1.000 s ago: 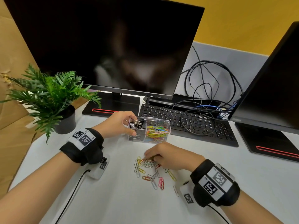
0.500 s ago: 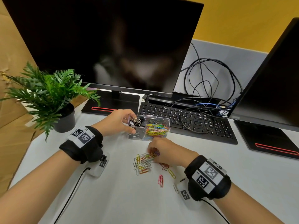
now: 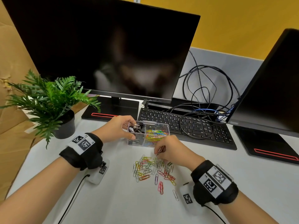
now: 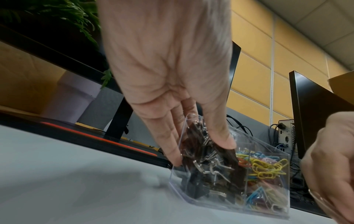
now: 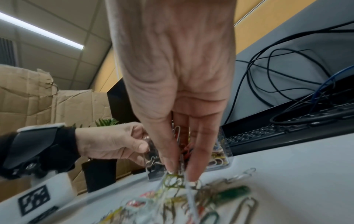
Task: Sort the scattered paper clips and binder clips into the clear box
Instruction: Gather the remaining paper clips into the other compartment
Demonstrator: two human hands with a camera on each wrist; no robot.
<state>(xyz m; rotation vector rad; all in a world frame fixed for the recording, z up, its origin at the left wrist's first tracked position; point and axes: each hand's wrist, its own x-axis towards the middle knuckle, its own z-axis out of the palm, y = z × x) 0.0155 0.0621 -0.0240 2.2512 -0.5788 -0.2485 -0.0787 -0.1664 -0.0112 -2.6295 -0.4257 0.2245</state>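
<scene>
A clear box (image 3: 165, 126) with a divider stands before the keyboard, black binder clips (image 3: 136, 127) in its left part and coloured paper clips (image 3: 155, 134) in its right part. My left hand (image 3: 120, 128) grips the box's left end (image 4: 177, 178), thumb on the near wall and fingers on the far side. A loose heap of coloured paper clips (image 3: 150, 168) lies on the white table just in front of the box. My right hand (image 3: 168, 149) hovers over the heap's far edge and pinches a small bunch of paper clips (image 5: 181, 153) between thumb and fingers.
A black keyboard (image 3: 186, 125) with a coiled cable lies right behind the box. A potted plant (image 3: 53, 104) stands at the left, a large monitor (image 3: 105, 46) behind, a second monitor (image 3: 275, 88) at the right. Tangled cables (image 3: 208, 88) hang between them.
My right hand swept the scattered clips into a tighter heap, then closed on a bunch and lifted slightly toward the box. The left hand kept its hold on the box.
</scene>
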